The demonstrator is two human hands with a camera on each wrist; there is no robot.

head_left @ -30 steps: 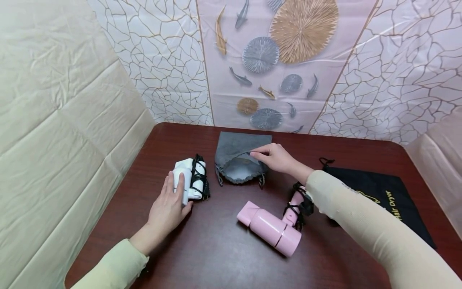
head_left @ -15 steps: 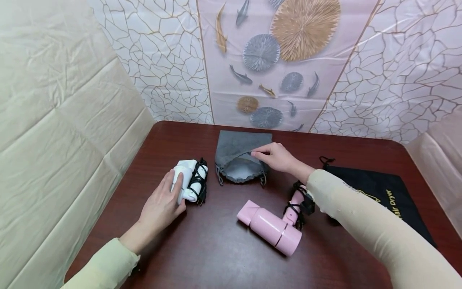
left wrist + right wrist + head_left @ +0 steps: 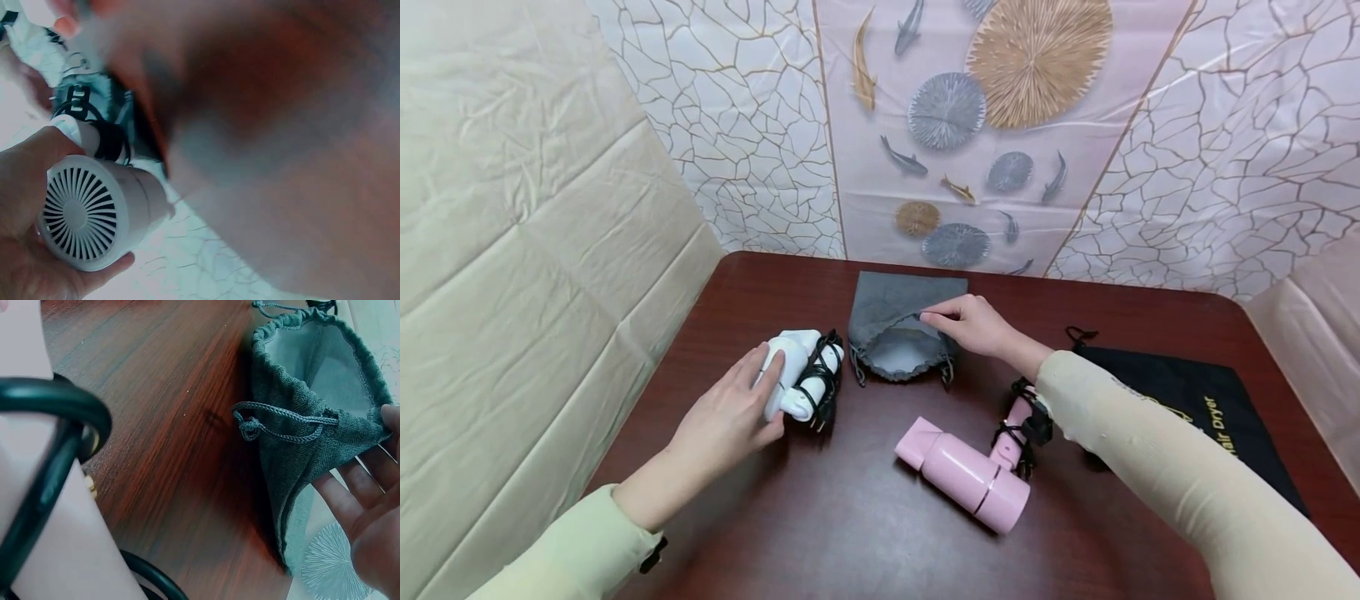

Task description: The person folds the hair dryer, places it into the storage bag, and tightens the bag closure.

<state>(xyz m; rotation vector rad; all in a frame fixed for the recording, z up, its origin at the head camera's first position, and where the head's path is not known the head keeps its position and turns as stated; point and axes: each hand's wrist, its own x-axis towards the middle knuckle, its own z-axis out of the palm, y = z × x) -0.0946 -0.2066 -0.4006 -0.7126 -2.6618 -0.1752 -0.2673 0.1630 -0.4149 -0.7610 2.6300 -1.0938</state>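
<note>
My left hand (image 3: 722, 412) grips a white hair dryer (image 3: 790, 354), thumb on its near side and fingers over the barrel. A black cord (image 3: 820, 379) is wrapped round its folded handle. In the left wrist view the dryer's slotted round rear grille (image 3: 75, 212) faces the camera. My right hand (image 3: 973, 327) pinches the upper rim of a grey drawstring bag (image 3: 898, 293), holding its mouth wide. The right wrist view shows the bag's pale lining (image 3: 331, 369) and a knotted side cord (image 3: 281, 415). The white dryer is just left of this bag.
On the dark red wooden table (image 3: 805, 517), a pink hair dryer (image 3: 962, 471) with a black cord round its handle lies in front of the grey bag. A black bag (image 3: 1172, 375) lettered "Hair Dryer" is at the right, partly under my right sleeve. Patterned cloth hangs behind the table.
My left hand has gone from lying over the white hair dryer to gripping it; the dryer has turned and shifted slightly toward the grey bag. My right hand keeps its place on the rim.
</note>
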